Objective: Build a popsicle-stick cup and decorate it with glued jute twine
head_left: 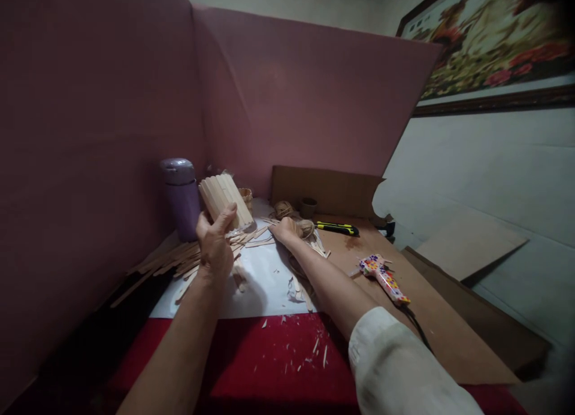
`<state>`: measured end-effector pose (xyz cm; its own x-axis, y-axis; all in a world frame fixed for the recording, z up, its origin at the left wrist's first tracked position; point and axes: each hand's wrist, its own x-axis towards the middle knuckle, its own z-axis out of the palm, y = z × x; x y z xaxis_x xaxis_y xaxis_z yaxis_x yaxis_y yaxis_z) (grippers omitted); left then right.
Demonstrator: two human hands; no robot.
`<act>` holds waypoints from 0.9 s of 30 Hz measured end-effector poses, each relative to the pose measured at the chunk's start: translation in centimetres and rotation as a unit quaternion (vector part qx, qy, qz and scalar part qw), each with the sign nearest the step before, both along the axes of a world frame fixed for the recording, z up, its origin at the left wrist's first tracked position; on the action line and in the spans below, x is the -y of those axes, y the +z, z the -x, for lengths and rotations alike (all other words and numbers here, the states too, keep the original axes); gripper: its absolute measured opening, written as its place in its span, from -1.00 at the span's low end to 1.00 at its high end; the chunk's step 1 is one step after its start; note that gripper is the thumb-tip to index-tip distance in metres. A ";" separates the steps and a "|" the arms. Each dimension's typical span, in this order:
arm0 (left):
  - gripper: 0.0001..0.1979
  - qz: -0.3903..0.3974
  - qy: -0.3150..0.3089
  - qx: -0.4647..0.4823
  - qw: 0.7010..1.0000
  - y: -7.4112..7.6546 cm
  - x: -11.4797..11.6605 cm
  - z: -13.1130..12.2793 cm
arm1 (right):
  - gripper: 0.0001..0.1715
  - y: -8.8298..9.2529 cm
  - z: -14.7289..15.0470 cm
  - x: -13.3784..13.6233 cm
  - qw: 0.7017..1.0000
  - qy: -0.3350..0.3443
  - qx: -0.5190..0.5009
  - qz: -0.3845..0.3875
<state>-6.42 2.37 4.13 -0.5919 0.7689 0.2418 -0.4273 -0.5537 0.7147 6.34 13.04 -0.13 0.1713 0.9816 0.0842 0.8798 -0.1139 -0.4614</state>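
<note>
My left hand (216,238) is closed around a bundle of pale wooden craft sticks (226,200), raised and tilted above the table. The sticks lie side by side, and what looks like clear plastic shows at the bundle's edges. Loose craft sticks (177,259) lie in a heap beneath and to the left of that hand. Farther forward, my right hand (284,228) is down at the table with its fingers pressed together. Anything between those fingertips is hidden or too small to make out. Balls of brown twine (283,209) are right beside it.
A purple tumbler (182,202) stands at the left, with a small woven basket (246,198) behind the sticks. On the brown cardboard (431,325) lie a yellow-black utility knife (338,228) and a flowered glue gun (385,278). Wood scraps litter the red cloth (278,355).
</note>
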 end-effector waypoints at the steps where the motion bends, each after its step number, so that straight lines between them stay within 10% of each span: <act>1: -0.55 0.009 -0.014 -0.015 1.000 0.0 0.1 -0.1 | -0.65 -0.1 0.1 0.0 1.000 0.002 -0.019 -0.007; 7: -0.50 0.058 -0.076 -0.078 0.992 0.3 1.0 -0.5 | -0.94 0.7 0.7 0.3 0.982 0.033 -0.166 -0.087; 16: -0.35 0.114 -0.080 -0.102 0.985 -0.5 0.3 -0.7 | -0.77 7.0 -5.0 5.9 0.905 0.173 -0.372 -0.115; 22: -0.33 0.112 -0.087 -0.125 0.982 -1.1 0.0 -0.9 | -0.68 3.0 -3.7 9.2 0.937 0.167 -0.293 -0.087; 27: -0.28 0.083 -0.117 -0.200 0.969 -1.4 0.7 -1.9 | -0.99 2.4 -6.4 11.6 0.958 0.145 -0.181 -0.166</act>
